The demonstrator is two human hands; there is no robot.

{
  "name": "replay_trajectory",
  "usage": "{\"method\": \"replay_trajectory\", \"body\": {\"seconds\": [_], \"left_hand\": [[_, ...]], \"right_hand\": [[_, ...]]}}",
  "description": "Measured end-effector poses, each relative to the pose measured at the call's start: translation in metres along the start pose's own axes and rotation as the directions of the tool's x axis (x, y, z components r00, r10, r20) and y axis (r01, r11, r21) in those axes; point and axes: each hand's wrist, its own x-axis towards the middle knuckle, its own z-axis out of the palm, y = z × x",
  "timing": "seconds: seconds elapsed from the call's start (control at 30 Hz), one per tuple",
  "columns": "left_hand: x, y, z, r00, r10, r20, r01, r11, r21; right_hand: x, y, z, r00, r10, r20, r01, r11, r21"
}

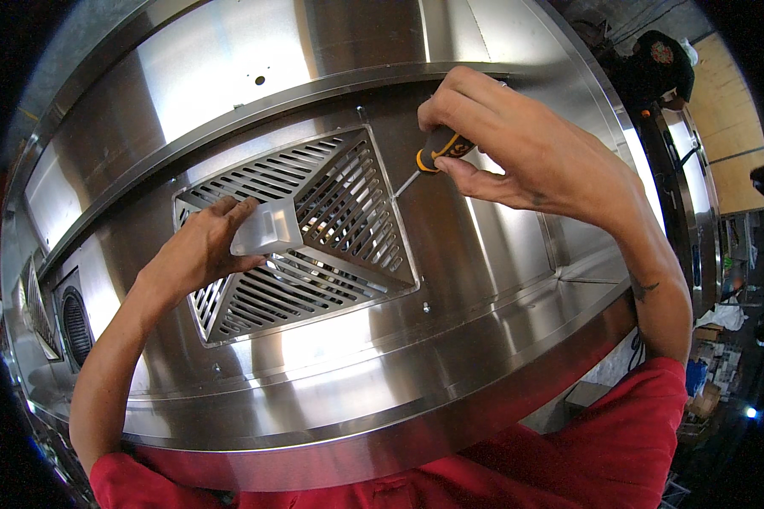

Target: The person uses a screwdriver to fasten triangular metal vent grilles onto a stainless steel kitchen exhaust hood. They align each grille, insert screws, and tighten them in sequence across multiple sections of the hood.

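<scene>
A pyramid-shaped, slotted metal vent grille [356, 216] lies on a broad stainless steel panel [475, 254]. My left hand [197, 246] is closed round the grille's raised, flat centre, fingers on the far side and thumb on the near side. In my right hand [530, 148] is a screwdriver [427, 160] with a black and yellow handle, gripped between thumb and fingers. Its thin shaft slants down to the left, and the tip is at the grille's right edge. Whether the tip is wedged under that edge, I cannot tell.
Small studs [426, 307] stick up from the panel around the grille. At the far left are a round dark vent opening [75, 318] and another slotted grille [38, 310]. A raised steel rim [356, 420] curves along the near side. Another person [660, 64] in dark clothing is at the upper right.
</scene>
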Motion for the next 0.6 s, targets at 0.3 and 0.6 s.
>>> {"method": "replay_trajectory", "body": {"seconds": [0.3, 0.6], "left_hand": [[-0.0002, 0.0015, -0.0009, 1.000, 0.027, -0.011, -0.027, 1.000, -0.001], [0.0005, -0.0047, 0.0059, 0.998, 0.037, -0.045, -0.035, 0.999, 0.041]], "right_hand": [[-0.0026, 0.0045, 0.0011, 0.999, -0.029, -0.019, 0.029, 1.000, -0.002], [-0.0020, 0.0031, -0.0001, 1.000, -0.011, -0.010, 0.011, 1.000, 0.016]]}}
